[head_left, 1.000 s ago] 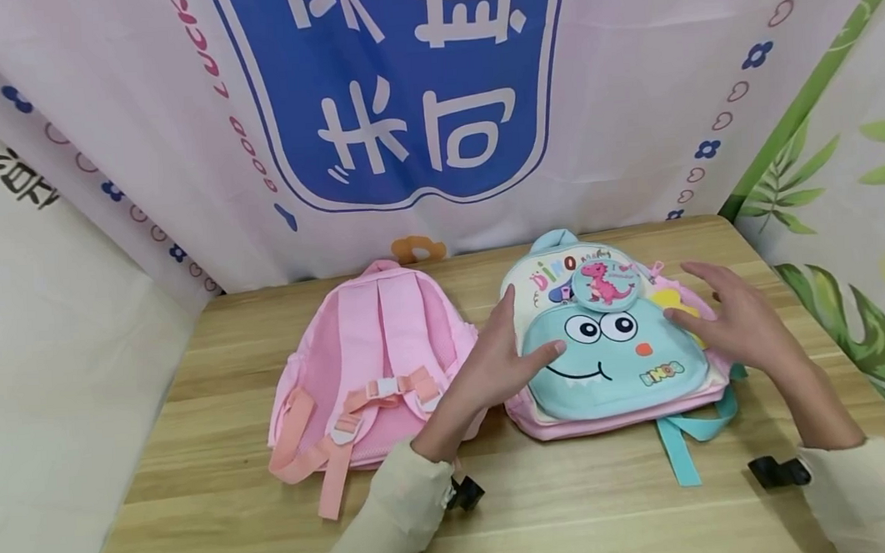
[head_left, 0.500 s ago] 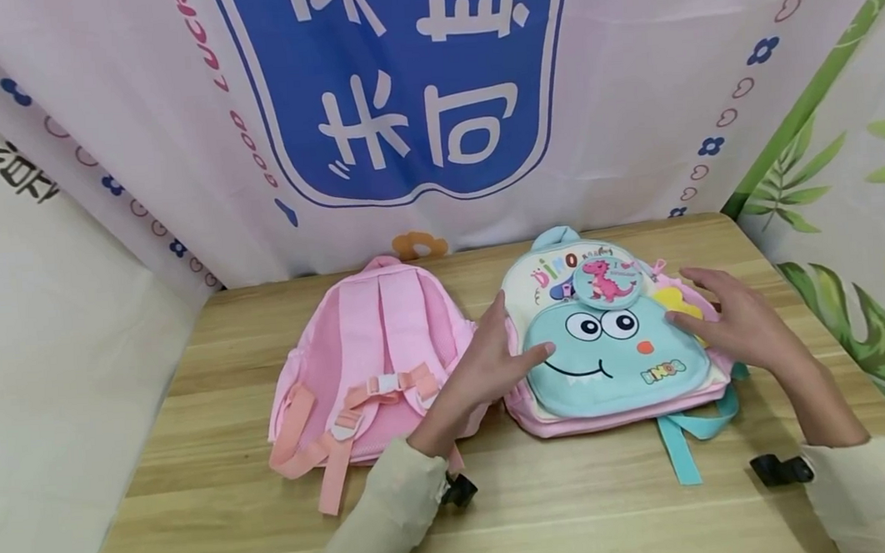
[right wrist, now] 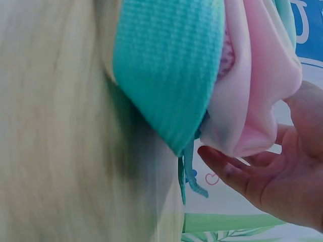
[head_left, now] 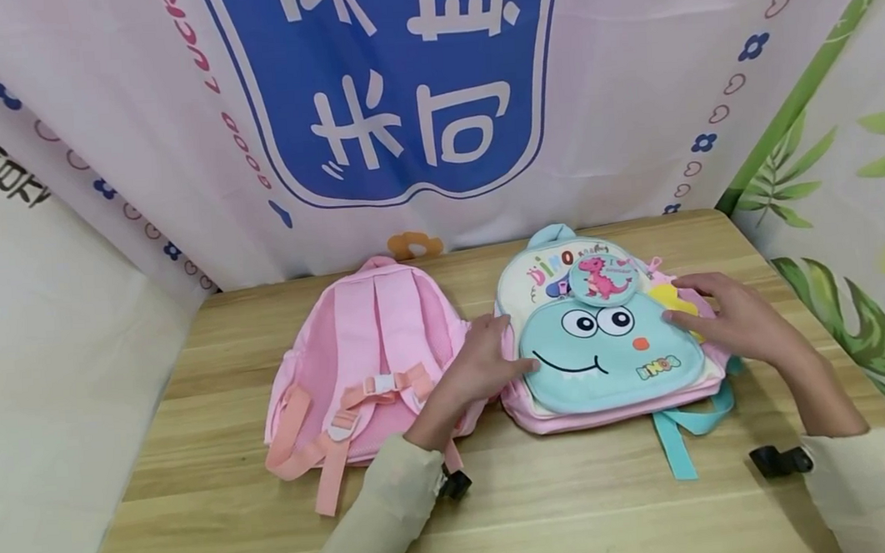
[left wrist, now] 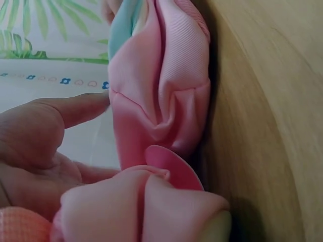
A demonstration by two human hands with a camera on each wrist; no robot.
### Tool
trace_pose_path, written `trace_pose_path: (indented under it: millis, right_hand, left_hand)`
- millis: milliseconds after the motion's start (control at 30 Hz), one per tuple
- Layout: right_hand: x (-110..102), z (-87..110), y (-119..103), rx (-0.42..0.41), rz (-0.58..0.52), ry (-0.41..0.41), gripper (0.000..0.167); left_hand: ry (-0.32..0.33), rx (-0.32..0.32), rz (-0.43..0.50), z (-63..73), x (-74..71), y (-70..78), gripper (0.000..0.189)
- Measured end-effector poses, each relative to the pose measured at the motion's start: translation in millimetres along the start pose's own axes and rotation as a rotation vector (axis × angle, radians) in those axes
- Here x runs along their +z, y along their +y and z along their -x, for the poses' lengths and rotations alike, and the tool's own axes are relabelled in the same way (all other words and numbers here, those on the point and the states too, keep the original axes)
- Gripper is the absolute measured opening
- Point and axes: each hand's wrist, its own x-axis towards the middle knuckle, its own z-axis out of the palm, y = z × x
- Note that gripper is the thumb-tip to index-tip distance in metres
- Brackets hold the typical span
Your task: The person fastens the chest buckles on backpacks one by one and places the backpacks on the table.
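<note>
A dinosaur backpack point(head_left: 612, 359) with a light-blue face pocket and pink sides lies front up on the table, in the head view. A round dinosaur pouch point(head_left: 603, 280) sits on its upper front. My left hand point(head_left: 484, 362) is at its left side, thumb at the face pocket's edge. In the left wrist view the left hand point(left wrist: 35, 146) has its thumb against the pink side, other fingers partly hidden. My right hand point(head_left: 741, 319) is at the right side, thumb by the yellow patch. In the right wrist view the right hand's fingers point(right wrist: 237, 174) lie under the pink side pocket.
Left of it, a pink backpack point(head_left: 359, 331) lies straps up, close to my left wrist. A teal strap point(head_left: 677, 448) trails from the dinosaur backpack's lower right. The wooden table point(head_left: 545, 505) meets a printed cloth point(head_left: 628, 91) at the back.
My left hand has moved slightly down along the dinosaur backpack's left side, its fingers drawing in. The right hand has barely moved. Both backpacks keep their places on the table.
</note>
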Motion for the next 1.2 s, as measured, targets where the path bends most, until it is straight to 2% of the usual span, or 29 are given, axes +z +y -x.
trace_pose_path:
  millis: [100, 300, 467, 633, 900, 1067, 1200]
  right_hand:
    - [-1, -0.9, 5, 0.001, 0.002, -0.018, 0.08]
    - [-4, -0.7, 11, -0.025, -0.016, -0.028, 0.079]
    - [-4, 0.5, 11, -0.075, -0.039, -0.019, 0.07]
    - [-4, 0.5, 12, -0.09, -0.026, -0.017, 0.065]
    - [-1, 0.6, 13, -0.091, -0.016, -0.006, 0.062]
    - [2, 0.7, 12, -0.117, -0.035, -0.005, 0.054]
    - [2, 0.1, 13, -0.127, -0.037, -0.015, 0.048]
  left_hand:
    - [-0.01, -0.055, -0.061, 0.6, 1.0, -0.2, 0.089]
    - [-0.003, -0.071, -0.103, 1.6, 2.1, 0.7, 0.088]
    - [-0.015, -0.096, -0.106, 2.9, 0.9, 2.2, 0.088]
    - [-0.027, -0.102, -0.086, 2.6, -0.2, 3.3, 0.089]
    - [-0.022, -0.063, -0.14, 0.3, -2.5, 3.2, 0.086]
    - [0.019, -0.02, -0.175, -1.6, -3.1, 1.5, 0.078]
    - [0.052, -0.001, -0.157, -1.5, -5.6, 1.7, 0.075]
